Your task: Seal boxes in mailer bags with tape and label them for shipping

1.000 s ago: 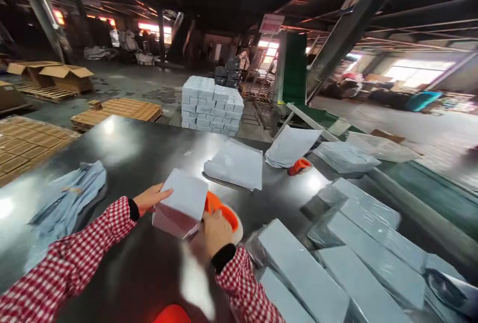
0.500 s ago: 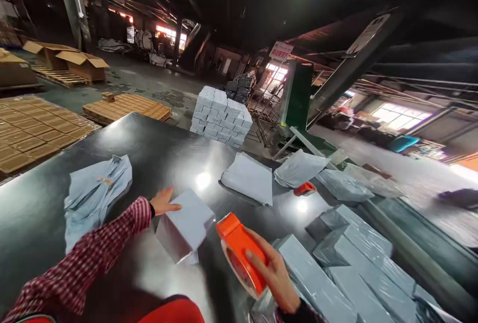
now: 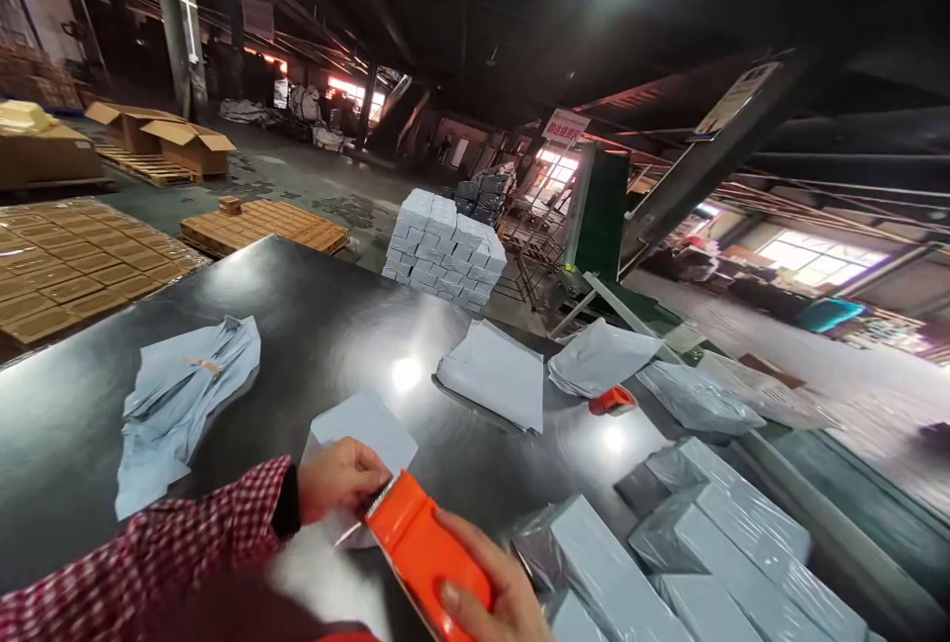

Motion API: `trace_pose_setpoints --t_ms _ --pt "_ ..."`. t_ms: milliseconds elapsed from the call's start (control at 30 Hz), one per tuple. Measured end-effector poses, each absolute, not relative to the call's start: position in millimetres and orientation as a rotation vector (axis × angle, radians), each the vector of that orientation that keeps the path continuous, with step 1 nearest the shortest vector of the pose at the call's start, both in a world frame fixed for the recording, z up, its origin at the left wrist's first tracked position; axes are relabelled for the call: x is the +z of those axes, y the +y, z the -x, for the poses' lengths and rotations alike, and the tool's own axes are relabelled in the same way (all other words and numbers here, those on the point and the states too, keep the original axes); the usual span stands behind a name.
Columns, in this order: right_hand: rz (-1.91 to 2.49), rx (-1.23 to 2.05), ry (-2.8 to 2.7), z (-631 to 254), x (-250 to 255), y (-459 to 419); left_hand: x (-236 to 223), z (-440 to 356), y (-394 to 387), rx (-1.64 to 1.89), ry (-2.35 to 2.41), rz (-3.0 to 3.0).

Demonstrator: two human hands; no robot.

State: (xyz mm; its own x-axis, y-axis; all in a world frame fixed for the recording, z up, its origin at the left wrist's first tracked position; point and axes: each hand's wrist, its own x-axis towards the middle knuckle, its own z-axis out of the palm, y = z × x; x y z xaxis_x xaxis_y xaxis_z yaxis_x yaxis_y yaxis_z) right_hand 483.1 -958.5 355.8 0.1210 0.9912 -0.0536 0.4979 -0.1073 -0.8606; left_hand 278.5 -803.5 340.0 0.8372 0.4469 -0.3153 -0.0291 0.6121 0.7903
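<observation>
My right hand point(image 3: 486, 595) grips an orange tape dispenser point(image 3: 427, 553) low in the middle of the view, its toothed edge pointing up and left. My left hand point(image 3: 337, 479), in a red checked sleeve, is curled at that edge and rests on a small grey wrapped box point(image 3: 367, 424) on the black table point(image 3: 312, 325). Whether the fingers pinch tape is too small to tell. The box is partly hidden behind both hands.
A crumpled pale blue bag point(image 3: 178, 400) lies at left. Flat grey mailer bags point(image 3: 497, 375) and a second orange dispenser point(image 3: 615, 401) lie beyond the box. Several wrapped grey parcels point(image 3: 712, 533) crowd the right. A stack of white boxes point(image 3: 445, 251) and pallets point(image 3: 259, 225) stand on the floor.
My right hand has brought the dispenser left and down to the box. My left hand has moved from the box's far side to the dispenser's edge.
</observation>
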Motion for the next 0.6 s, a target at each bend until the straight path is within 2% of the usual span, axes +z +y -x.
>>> trace_pose_setpoints --t_ms 200,300,433,600 --pt "1.579 1.029 -1.421 -486.1 394.0 -916.7 377.3 -255.3 -694.1 0.415 0.883 -1.345" --pt "1.658 1.113 -1.395 -520.2 391.0 -927.4 369.9 -225.6 -629.2 0.541 1.039 -1.439" --pt "1.749 1.198 -1.362 -539.3 332.8 -953.1 295.3 -209.2 -610.4 0.468 1.175 -1.483" --pt "1.699 1.144 -1.187 -504.5 238.0 -943.6 198.1 -241.0 -671.9 0.435 1.056 -1.4"
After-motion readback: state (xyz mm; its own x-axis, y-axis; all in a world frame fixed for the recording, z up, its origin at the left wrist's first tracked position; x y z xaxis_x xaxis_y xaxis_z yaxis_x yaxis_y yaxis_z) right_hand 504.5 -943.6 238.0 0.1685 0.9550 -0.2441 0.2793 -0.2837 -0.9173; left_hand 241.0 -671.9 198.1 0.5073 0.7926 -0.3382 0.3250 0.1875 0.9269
